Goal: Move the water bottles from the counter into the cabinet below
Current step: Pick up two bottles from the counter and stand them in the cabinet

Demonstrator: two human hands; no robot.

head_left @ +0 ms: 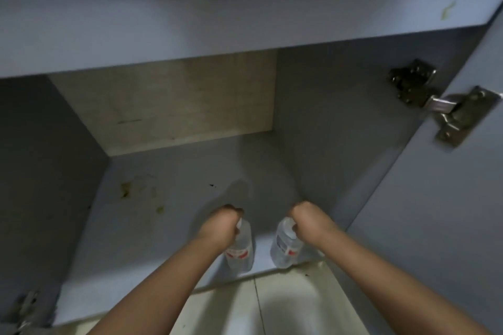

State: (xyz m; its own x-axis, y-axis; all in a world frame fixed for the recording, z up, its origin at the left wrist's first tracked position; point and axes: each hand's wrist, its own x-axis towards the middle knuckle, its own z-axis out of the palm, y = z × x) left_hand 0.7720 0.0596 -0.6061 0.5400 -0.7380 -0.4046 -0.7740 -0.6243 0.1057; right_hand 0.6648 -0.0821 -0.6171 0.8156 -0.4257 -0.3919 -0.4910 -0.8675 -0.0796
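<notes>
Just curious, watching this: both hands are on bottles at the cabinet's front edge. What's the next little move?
Probably let go of both. The left hand and right hand grip the tops of two bottles that seem to stand upright on the cabinet floor.

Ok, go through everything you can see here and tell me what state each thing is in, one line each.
Left hand: gripping the top of the left water bottle.
Right hand: gripping the top of the right water bottle.
Left water bottle: upright, at the front of the cabinet floor.
Right water bottle: upright, beside the other, apart from it.
Cabinet door: swung open on the right.
Cabinet floor: stained in spots.
</notes>
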